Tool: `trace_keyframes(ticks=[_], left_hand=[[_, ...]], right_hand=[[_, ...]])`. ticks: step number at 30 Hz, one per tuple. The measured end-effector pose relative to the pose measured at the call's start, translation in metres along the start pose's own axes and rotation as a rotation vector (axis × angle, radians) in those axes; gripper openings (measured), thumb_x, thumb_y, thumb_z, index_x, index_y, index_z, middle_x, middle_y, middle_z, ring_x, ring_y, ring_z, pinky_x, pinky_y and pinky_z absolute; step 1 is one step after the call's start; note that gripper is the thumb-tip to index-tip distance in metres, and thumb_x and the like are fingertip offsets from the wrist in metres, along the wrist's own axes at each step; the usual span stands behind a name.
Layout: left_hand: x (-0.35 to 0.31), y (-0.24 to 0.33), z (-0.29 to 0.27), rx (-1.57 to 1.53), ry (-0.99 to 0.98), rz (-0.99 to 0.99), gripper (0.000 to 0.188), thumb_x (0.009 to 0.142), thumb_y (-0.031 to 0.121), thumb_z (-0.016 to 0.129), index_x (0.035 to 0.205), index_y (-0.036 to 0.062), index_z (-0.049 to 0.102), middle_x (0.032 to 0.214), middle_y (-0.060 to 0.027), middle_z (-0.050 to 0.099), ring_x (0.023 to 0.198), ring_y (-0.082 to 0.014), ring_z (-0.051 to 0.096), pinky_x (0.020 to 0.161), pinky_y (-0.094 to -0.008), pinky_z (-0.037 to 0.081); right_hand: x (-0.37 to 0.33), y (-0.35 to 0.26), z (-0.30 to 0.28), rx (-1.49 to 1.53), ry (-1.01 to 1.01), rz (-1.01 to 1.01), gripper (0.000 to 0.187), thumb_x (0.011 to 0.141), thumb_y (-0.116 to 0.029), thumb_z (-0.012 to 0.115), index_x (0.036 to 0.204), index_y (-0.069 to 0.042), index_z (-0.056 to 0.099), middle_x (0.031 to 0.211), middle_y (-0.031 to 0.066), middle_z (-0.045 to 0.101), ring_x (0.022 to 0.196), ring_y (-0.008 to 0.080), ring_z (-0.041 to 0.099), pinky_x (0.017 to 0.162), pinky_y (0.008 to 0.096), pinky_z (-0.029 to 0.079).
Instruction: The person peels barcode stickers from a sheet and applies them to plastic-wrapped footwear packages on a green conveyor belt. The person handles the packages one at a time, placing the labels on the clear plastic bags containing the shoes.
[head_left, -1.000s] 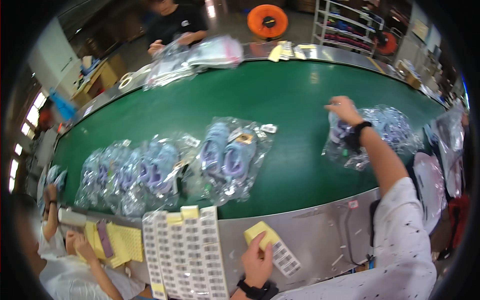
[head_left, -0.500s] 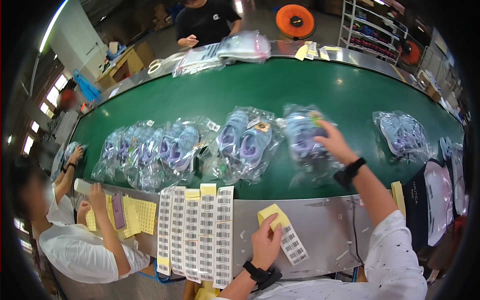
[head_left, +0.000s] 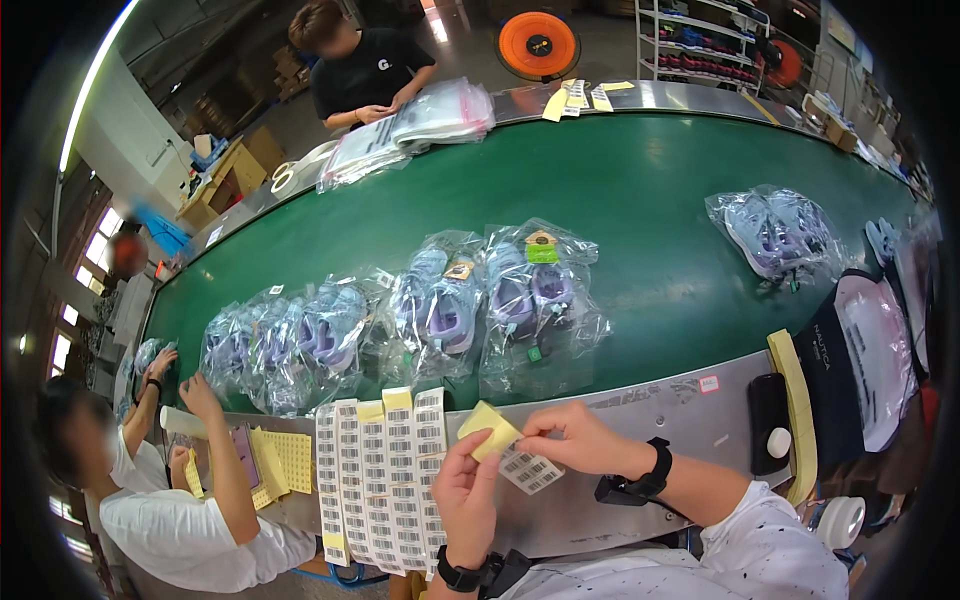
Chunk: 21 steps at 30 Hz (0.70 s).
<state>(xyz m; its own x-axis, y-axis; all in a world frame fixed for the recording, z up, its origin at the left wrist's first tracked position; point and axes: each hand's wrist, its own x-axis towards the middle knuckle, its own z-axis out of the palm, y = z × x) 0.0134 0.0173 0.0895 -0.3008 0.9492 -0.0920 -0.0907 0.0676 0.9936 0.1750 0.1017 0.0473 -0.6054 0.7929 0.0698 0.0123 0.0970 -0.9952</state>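
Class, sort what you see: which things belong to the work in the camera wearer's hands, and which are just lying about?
Likely part of the work:
label strip, pinched by the left hand and right hand
label sheets
bagged shoes on the green surface

Seemingly just there:
black oblong object on the metal ledge
orange fan
white rack

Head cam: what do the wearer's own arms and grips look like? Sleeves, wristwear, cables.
Left grip and right grip: ungloved. Each wrist wears a black band, left band and right band, with a dark, boxy module beside it. Right sleeve: white with small dark specks, forearm bare. Left sleeve can't be made out. No cables discernible on either arm.
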Motion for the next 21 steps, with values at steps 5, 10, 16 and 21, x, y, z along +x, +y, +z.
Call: trace_keyframes(ticks=[5, 10, 16, 21], left_hand=[[0.001, -0.014, 0.002, 0.135, -0.056, 0.019, 0.032, 0.091, 0.0, 0.062, 0.123, -0.0007, 0.058, 0.102, -0.0097, 0.068, 0.089, -0.01, 0.064, 0.074, -0.0221, 0.05], [-0.008, -0.023, -0.006, 0.36, -0.001, 0.115, 0.021, 0.092, 0.005, 0.062, 0.112, 0.0015, 0.067, 0.093, -0.0075, 0.071, 0.077, -0.0085, 0.064, 0.065, -0.0239, 0.051], [0.004, -0.026, -0.009, 0.344, -0.087, 0.334, 0.02, 0.091, 0.009, 0.062, 0.11, 0.0016, 0.066, 0.092, -0.0124, 0.07, 0.076, -0.0241, 0.068, 0.067, -0.0297, 0.051], [-0.004, -0.026, -0.014, 0.311, -0.11, 0.241, 0.02, 0.091, 0.007, 0.061, 0.11, 0.001, 0.066, 0.079, -0.0109, 0.065, 0.06, -0.0167, 0.057, 0.058, -0.0288, 0.046]], right_hand=[[-0.009, -0.003, -0.006, -0.048, -0.034, 0.073, 0.018, 0.086, -0.016, 0.07, 0.085, 0.002, 0.068, 0.069, 0.0051, 0.063, 0.062, 0.0081, 0.053, 0.057, 0.0257, 0.044], [-0.011, -0.01, 0.014, 0.019, 0.207, 0.036, 0.01, 0.084, -0.009, 0.069, 0.083, 0.001, 0.067, 0.079, 0.0071, 0.064, 0.071, 0.0121, 0.059, 0.062, 0.0273, 0.047], [-0.003, -0.019, 0.014, -0.182, 0.258, -0.123, 0.005, 0.073, 0.005, 0.066, 0.077, 0.003, 0.064, 0.074, 0.0083, 0.059, 0.07, 0.0178, 0.057, 0.062, 0.0281, 0.042], [-0.007, -0.016, 0.019, -0.253, 0.24, -0.143, 0.007, 0.072, 0.004, 0.068, 0.074, 0.002, 0.062, 0.073, 0.0088, 0.057, 0.068, 0.0201, 0.055, 0.062, 0.0306, 0.04]])
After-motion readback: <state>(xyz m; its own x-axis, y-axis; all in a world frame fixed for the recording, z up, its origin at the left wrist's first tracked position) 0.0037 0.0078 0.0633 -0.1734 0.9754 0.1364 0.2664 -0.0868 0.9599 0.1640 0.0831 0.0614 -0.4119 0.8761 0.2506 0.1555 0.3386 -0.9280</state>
